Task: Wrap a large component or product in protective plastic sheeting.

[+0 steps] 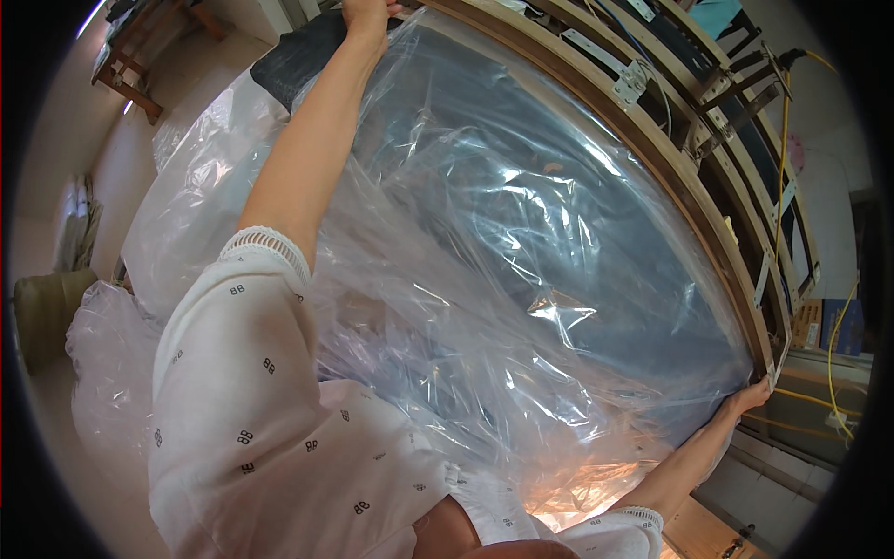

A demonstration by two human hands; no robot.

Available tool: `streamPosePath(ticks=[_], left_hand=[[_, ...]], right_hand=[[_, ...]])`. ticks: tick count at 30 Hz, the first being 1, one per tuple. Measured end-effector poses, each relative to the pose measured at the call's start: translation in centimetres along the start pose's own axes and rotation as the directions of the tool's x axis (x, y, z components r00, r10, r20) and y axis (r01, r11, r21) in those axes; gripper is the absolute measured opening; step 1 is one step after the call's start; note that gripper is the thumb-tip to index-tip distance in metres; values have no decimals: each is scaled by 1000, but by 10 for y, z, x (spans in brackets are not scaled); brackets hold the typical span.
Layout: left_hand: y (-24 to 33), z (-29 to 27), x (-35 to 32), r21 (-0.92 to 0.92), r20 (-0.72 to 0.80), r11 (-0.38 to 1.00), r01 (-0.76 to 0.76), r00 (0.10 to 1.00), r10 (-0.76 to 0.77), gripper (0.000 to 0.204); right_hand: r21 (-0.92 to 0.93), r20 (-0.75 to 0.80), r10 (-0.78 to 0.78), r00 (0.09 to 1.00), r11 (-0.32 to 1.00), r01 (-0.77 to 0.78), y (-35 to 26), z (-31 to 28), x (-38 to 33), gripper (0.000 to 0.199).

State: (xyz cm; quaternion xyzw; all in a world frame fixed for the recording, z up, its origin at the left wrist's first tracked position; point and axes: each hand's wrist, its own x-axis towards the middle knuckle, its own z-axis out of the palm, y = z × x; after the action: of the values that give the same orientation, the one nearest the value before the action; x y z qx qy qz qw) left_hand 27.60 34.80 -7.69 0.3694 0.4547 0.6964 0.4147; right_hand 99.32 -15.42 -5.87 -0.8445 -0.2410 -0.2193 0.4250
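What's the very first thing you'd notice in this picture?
A huge, shiny clear plastic sheet fills the middle, crinkled and gleaming over a big dark panel. The left hand grips its top edge far up, and the right hand holds the lower right corner. Wooden frames with metal brackets curve along the right side behind it.

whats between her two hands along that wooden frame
In the head view, crinkled clear plastic sheet over a dark panel spans from the left hand to the right hand, beside the wooden frame.
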Motion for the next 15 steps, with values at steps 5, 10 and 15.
streamPosePath(ticks=[5,10,15], left_hand=[[0,-6,6,74,-191,987,-142,969,154,18],[-14,-21,29,703,-219,690,-175,869,444,27],[25,6,-38,732,352,602,-319,934,67,40]], right_hand=[[143,56,7,998,990,-15,13,1,10,45],[53,22,-21,1000,998,19,2,5,4,44],[279,151,111,982,948,-150,8,-30,15,41]])
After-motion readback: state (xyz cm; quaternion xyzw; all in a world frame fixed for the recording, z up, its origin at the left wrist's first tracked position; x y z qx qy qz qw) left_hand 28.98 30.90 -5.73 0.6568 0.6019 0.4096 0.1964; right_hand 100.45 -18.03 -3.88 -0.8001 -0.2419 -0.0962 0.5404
